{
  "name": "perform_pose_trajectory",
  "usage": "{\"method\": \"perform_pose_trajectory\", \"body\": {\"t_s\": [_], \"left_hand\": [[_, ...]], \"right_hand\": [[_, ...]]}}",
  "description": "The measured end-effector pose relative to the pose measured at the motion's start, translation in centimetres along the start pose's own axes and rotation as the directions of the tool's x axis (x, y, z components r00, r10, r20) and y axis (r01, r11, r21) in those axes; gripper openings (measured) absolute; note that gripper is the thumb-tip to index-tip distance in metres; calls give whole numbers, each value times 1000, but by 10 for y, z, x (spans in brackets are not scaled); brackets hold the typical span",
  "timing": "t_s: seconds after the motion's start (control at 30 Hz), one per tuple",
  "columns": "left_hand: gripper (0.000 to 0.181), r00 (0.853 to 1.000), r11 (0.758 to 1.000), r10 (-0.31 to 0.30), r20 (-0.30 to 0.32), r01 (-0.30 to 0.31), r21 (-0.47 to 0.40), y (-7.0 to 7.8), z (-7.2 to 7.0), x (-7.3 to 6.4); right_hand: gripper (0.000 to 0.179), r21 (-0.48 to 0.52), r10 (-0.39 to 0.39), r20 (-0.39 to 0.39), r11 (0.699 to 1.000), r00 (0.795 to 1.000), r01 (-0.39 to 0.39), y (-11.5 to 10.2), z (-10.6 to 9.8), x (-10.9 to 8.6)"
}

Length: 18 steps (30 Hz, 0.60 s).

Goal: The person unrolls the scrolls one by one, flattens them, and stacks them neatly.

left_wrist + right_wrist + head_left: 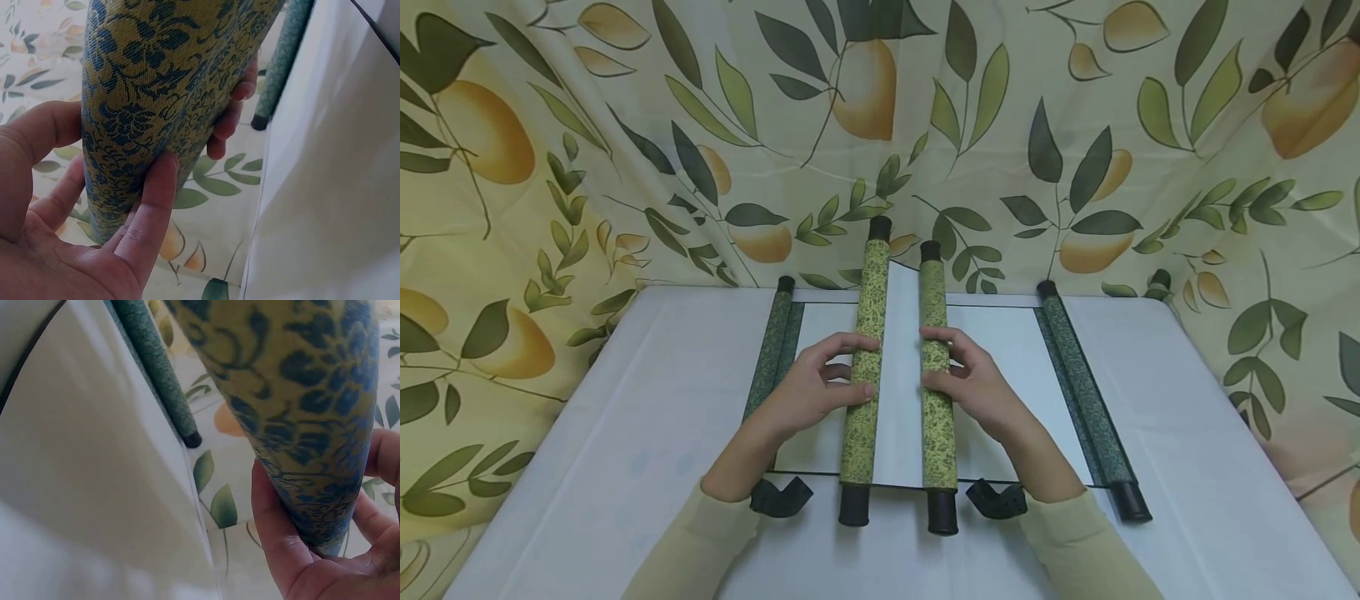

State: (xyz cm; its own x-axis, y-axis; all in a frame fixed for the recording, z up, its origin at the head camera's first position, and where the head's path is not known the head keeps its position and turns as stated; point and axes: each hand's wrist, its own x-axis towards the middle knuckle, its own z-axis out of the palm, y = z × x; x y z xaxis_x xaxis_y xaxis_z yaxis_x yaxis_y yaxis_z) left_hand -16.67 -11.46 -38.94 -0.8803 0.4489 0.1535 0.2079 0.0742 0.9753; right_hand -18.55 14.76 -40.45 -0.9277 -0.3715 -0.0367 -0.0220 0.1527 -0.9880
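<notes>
Two yellow-green brocade rolls with black end knobs belong to one partly unrolled scroll, and its white paper spans the gap between them. My left hand grips the left roll, thumb and fingers curled round its middle. Around the right roll curl the thumb and fingers of my right hand. Blue flowers show on the left roll's cloth in the left wrist view, and on the right roll's cloth in the right wrist view. Both rolls stand close over another, green-edged scroll.
Beneath the rolls, the second scroll's white sheet lies spread on the white table. Its dark green rollers lie left and right. A fruit-and-leaf patterned cloth hangs behind and at both sides. Black pieces sit by both wrists.
</notes>
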Motion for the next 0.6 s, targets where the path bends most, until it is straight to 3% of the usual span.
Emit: {"method": "perform_pose_trajectory", "body": {"t_s": [0.33,0.6], "left_hand": [[48,1000,1000,-14,-6,14,-8,-1,-3,-1],[50,1000,1000,14,2,-14,3,0,-6,-1]], "right_hand": [[59,5,16,-6,1000,1000,-16,-3,0,0],[59,-27,5,-23,1000,1000,-5,0,-1,2]]}}
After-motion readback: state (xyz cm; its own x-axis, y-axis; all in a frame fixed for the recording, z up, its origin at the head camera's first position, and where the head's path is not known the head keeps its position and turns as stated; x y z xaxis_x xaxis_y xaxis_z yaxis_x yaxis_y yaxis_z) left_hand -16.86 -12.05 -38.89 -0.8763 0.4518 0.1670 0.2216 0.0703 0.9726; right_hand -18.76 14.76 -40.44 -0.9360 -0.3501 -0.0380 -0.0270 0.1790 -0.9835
